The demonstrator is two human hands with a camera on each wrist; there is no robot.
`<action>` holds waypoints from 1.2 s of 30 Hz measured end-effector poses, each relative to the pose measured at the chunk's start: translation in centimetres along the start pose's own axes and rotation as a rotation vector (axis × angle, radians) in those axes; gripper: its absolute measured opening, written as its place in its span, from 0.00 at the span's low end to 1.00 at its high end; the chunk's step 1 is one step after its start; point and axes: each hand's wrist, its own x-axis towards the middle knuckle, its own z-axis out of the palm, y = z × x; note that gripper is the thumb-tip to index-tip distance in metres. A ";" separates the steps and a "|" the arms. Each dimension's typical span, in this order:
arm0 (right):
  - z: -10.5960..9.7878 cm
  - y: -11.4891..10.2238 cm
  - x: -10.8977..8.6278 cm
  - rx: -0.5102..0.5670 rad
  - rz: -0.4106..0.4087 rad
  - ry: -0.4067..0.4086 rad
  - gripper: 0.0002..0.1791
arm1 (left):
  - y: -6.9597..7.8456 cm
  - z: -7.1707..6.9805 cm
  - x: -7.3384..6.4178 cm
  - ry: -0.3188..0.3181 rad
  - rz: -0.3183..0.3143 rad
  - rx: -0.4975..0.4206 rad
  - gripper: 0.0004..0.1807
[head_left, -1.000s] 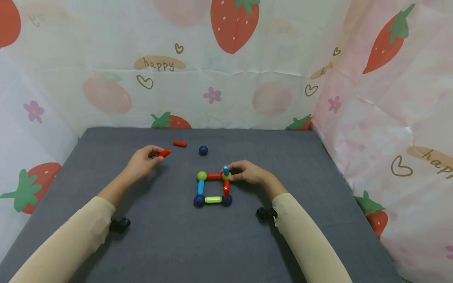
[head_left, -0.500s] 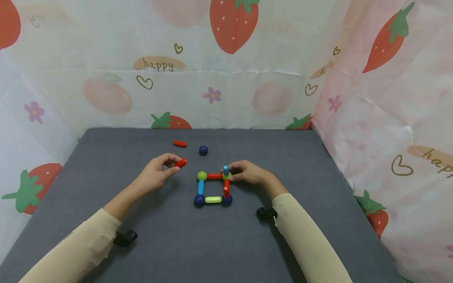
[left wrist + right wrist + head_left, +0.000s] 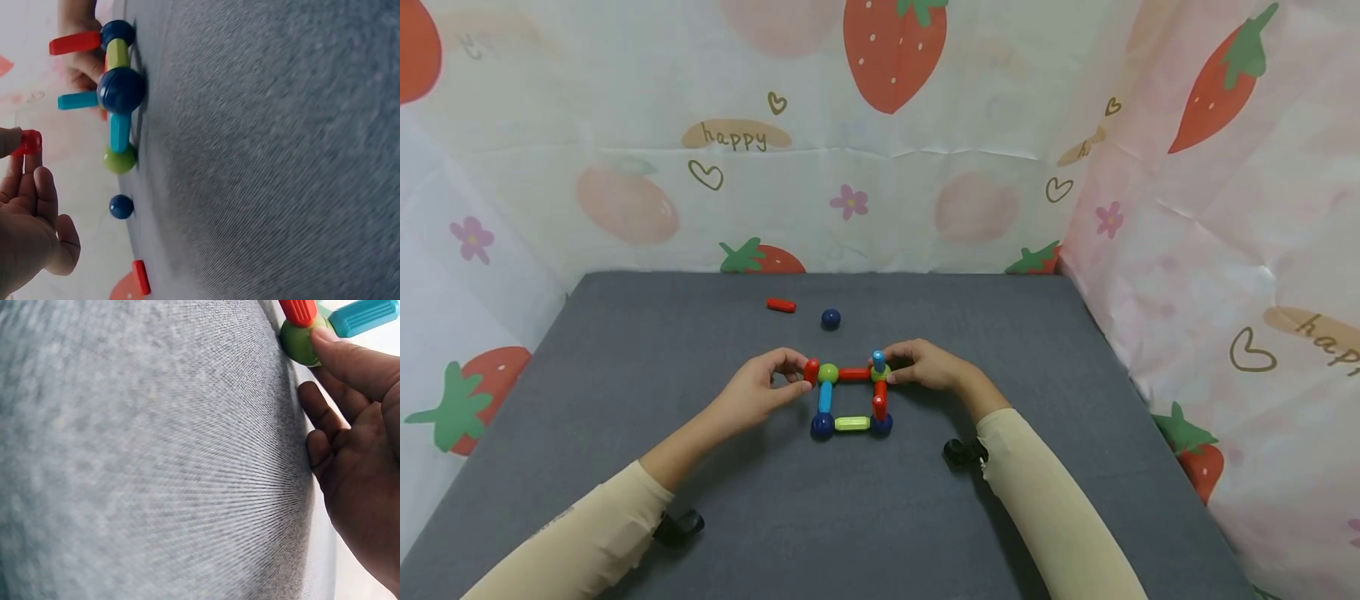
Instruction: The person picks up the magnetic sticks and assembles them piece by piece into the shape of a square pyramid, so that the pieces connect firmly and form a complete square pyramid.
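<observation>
My left hand (image 3: 767, 385) pinches a red building stick (image 3: 28, 142) between thumb and fingers. In the left wrist view that stick is held above the table, apart from the left green ball (image 3: 119, 159). My right hand (image 3: 928, 367) grips the far-right green ball (image 3: 301, 342), its thumb on the ball and the other fingertips partly hidden. Balls and sticks form a square frame on the table. Its near corners are navy balls (image 3: 823, 425), joined by a yellow-green stick (image 3: 852, 423). A blue stick (image 3: 878, 361) stands on the far-right ball, a red one (image 3: 879, 406) on the near-right ball.
Behind the frame lie a loose navy ball (image 3: 831, 318) and a loose red stick (image 3: 781, 305). The grey cloth-covered table (image 3: 820, 517) meets a strawberry-print curtain (image 3: 895, 217) at its back edge.
My left hand has moved right and toward me, bringing the red stick to the left green ball's side and turning it more upright. The right hand has stayed on its ball.
</observation>
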 end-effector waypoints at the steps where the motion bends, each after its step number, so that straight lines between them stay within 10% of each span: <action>1: 0.0 0.0 0.0 0.001 0.001 0.000 0.20 | 0.0 0.2 0.0 -0.005 0.001 -0.002 0.14; 21: 0.0 0.0 0.1 -0.002 0.004 0.006 0.20 | -1.2 2.2 -0.1 -0.183 0.017 0.113 0.10; 36: -0.3 -0.9 0.5 -0.021 0.008 -0.033 0.21 | -1.3 2.6 0.5 -0.150 0.045 0.227 0.10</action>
